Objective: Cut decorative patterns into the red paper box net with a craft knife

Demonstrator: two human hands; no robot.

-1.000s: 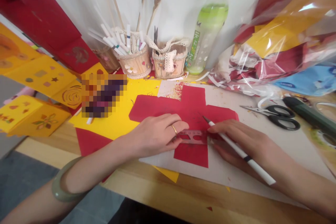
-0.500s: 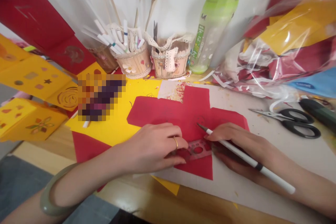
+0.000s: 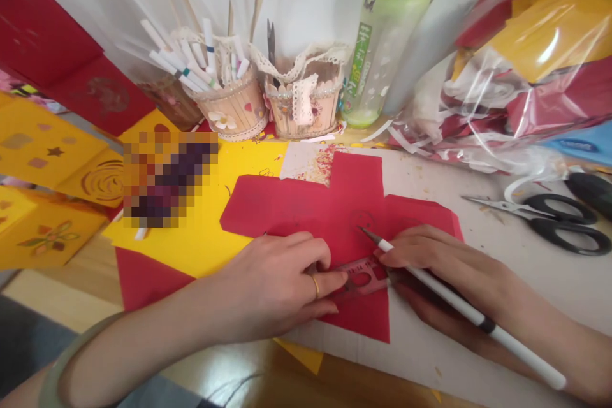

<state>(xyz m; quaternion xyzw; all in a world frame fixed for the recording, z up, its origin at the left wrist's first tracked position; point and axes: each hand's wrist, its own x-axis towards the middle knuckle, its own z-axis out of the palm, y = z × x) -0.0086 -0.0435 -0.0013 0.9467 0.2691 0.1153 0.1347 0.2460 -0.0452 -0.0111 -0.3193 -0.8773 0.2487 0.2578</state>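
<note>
A red cross-shaped paper cutout [image 3: 306, 204] lies flat in front of me, with a faint drawn mark near its middle. My left hand [image 3: 287, 280], a ring on one finger, holds a clear stencil ruler [image 3: 361, 275] against the lower part of the red paper. Between the fingers of my right hand [image 3: 444, 268] is a white marker [image 3: 444, 296] with a dark band. Its dark tip touches or hovers just over the paper beside the mark; I cannot tell which. The right fingertips rest at the ruler's right end, partly hiding it.
Black-handled scissors [image 3: 549, 210] lie at the right on a pale board [image 3: 425, 344]. Behind stand a basket of markers [image 3: 229, 108], another small basket [image 3: 306, 108], a green-labelled bottle [image 3: 377, 44] and a plastic bag of paper [image 3: 540, 76]. Yellow paper [image 3: 201, 242] and decorated yellow boxes [image 3: 57, 229] are left.
The view has shifted and come slightly closer. My left fingers have moved a little over the ruler; the marker tip stays near the same spot on the red paper.
</note>
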